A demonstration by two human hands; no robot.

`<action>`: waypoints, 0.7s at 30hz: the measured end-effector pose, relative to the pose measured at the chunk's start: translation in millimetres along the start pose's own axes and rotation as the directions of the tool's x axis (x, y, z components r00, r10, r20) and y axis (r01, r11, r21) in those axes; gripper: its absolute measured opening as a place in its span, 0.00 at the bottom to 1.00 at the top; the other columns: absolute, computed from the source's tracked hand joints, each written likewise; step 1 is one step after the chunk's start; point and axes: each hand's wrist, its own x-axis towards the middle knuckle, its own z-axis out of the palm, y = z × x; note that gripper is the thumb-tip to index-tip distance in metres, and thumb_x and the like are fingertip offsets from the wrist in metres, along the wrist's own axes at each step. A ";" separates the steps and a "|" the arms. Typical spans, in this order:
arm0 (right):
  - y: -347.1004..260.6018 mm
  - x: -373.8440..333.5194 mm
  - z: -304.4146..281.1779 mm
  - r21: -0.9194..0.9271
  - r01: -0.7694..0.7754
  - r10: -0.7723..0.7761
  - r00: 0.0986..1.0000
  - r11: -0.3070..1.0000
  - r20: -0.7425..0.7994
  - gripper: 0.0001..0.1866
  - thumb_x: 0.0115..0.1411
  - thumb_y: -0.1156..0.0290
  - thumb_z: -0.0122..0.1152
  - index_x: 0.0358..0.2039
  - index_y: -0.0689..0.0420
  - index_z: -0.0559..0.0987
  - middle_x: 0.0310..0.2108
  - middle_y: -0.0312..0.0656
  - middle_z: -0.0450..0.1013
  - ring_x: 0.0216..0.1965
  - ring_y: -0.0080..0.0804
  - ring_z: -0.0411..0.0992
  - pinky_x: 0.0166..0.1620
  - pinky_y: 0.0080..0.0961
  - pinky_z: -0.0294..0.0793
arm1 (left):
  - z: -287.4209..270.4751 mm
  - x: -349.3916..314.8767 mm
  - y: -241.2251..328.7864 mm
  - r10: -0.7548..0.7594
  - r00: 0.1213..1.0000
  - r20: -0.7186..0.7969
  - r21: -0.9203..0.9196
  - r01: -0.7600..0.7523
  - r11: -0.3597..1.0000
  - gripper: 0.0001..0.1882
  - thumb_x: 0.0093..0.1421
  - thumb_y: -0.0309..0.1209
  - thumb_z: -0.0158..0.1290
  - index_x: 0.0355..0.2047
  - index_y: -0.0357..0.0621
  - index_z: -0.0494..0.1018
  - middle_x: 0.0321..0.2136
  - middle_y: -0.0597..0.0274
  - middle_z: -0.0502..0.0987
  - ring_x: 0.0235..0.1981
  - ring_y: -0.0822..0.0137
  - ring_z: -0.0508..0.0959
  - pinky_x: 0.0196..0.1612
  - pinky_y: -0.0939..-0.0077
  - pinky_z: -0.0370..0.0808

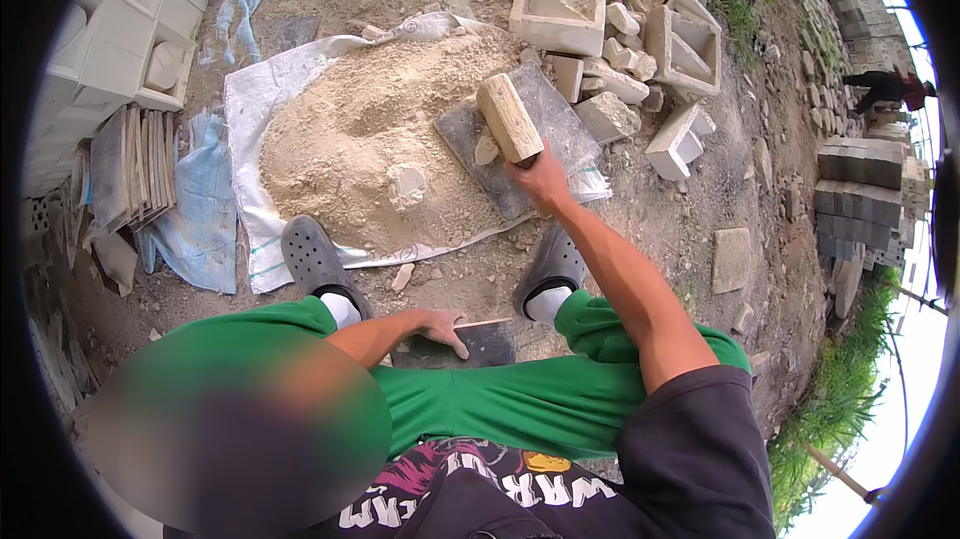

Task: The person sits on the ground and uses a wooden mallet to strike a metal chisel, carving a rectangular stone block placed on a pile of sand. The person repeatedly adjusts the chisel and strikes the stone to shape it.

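right hand (pixel 541 177) clenched around a wooden block (pixel 509 118), raised over a dark slab (pixel 560 129) at 12 o'clock. left hand (pixel 441 325) spread, fingers pressing a dark tile (pixel 485 342) between the knees. sand heap (pixel 360 144) piled on white sheet (pixel 252 99) at 11 o'clock; hollow cast blocks (pixel 560 9) empty at 1 o'clock. open dirt toward 3 o'clock.

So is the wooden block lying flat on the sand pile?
No, the right hand holds the wooden block up above the dark slab.
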 end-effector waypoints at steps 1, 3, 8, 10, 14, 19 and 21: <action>0.2 0.2 1.8 0.039 -0.002 0.003 1.000 0.999 -0.028 0.38 0.52 0.53 0.69 0.58 0.57 0.65 0.46 0.60 0.77 0.50 0.57 0.76 0.51 0.46 0.73 | -10.7 6.2 0.8 -0.048 0.993 0.111 -0.162 0.066 0.985 0.50 0.44 0.62 0.66 0.59 0.40 0.67 0.55 0.48 0.74 0.57 0.55 0.73 0.60 0.63 0.69; 0.9 -2.4 4.7 0.093 0.016 -0.008 0.996 0.996 -0.094 0.37 0.52 0.53 0.69 0.56 0.60 0.67 0.46 0.60 0.77 0.49 0.58 0.76 0.50 0.45 0.74 | -15.9 7.9 4.4 -0.069 0.989 0.132 -0.223 0.097 0.970 0.50 0.42 0.65 0.66 0.53 0.35 0.74 0.52 0.47 0.76 0.55 0.54 0.74 0.57 0.61 0.71; -5.9 -10.9 22.4 0.155 -0.063 0.092 0.979 0.986 -0.183 0.40 0.50 0.51 0.70 0.57 0.61 0.65 0.46 0.62 0.76 0.50 0.56 0.75 0.51 0.44 0.74 | -32.5 -6.5 15.9 0.039 0.986 -0.165 0.188 -0.008 0.982 0.48 0.44 0.69 0.63 0.49 0.35 0.77 0.44 0.46 0.79 0.46 0.57 0.79 0.48 0.61 0.74; 1.6 -7.6 35.6 0.098 -0.054 0.081 0.952 0.994 -0.295 0.37 0.49 0.53 0.72 0.51 0.66 0.71 0.39 0.58 0.79 0.42 0.52 0.79 0.44 0.40 0.78 | -57.4 -12.4 27.2 0.058 0.926 -0.372 0.093 -0.025 0.995 0.44 0.47 0.68 0.62 0.45 0.36 0.78 0.40 0.46 0.80 0.42 0.57 0.80 0.45 0.62 0.74; 15.1 14.8 23.8 0.193 -0.207 0.224 0.972 0.959 -0.072 0.25 0.47 0.58 0.73 0.33 0.71 0.79 0.27 0.51 0.79 0.25 0.42 0.80 0.29 0.35 0.79 | -109.8 -56.4 68.1 0.046 0.546 -0.836 0.046 -0.014 0.999 0.26 0.58 0.55 0.57 0.37 0.41 0.77 0.37 0.51 0.81 0.40 0.50 0.80 0.44 0.59 0.75; -14.3 -18.6 -2.3 0.214 -0.286 0.300 0.953 0.934 -0.037 0.21 0.47 0.60 0.70 0.29 0.69 0.82 0.24 0.50 0.79 0.26 0.40 0.80 0.31 0.33 0.78 | -151.0 -85.0 79.7 0.045 0.339 -0.940 0.092 0.125 0.988 0.22 0.60 0.48 0.56 0.44 0.43 0.75 0.41 0.49 0.81 0.45 0.51 0.80 0.48 0.57 0.75; -19.4 -31.7 -9.5 0.207 -0.288 0.307 0.949 0.935 -0.067 0.23 0.47 0.59 0.69 0.33 0.70 0.83 0.28 0.53 0.80 0.32 0.43 0.82 0.38 0.35 0.80 | -169.4 -88.1 83.9 0.119 0.354 -0.928 0.213 0.238 0.948 0.22 0.60 0.47 0.57 0.45 0.43 0.74 0.43 0.49 0.81 0.46 0.50 0.80 0.49 0.56 0.75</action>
